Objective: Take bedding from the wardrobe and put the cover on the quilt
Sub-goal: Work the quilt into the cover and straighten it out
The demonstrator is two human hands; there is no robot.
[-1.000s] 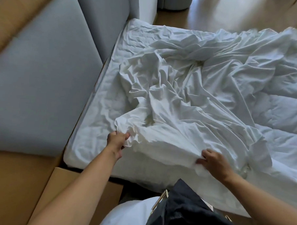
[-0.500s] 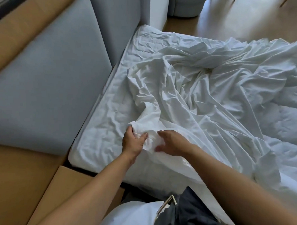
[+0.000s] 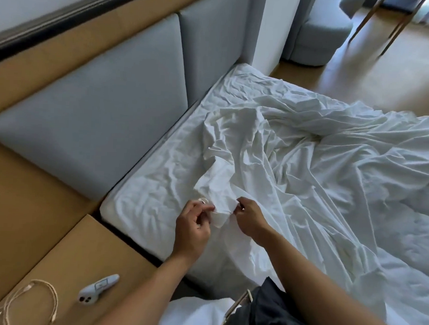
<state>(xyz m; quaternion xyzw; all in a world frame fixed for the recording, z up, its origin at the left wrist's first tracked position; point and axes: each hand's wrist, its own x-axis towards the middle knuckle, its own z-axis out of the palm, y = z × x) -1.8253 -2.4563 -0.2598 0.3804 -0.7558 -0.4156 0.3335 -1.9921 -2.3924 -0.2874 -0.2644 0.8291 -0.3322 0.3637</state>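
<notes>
Two hands at the near edge of the bed (image 3: 145, 198): left hand (image 3: 193, 225) and right hand (image 3: 249, 219) each pinch the same corner of the white cover (image 3: 306, 171), held between them. Rest of cover lies crumpled beyond and right of them.

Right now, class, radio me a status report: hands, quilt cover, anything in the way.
Left hand and right hand both pinch one corner of the white quilt cover. Rest lies bunched across the mattress. Nothing seen blocking the hands.

Other things
At seven o'clock, a white gadget (image 3: 97, 288) beside a looped cord (image 3: 55, 300); at one o'clock, a grey stool (image 3: 320, 31).
</notes>
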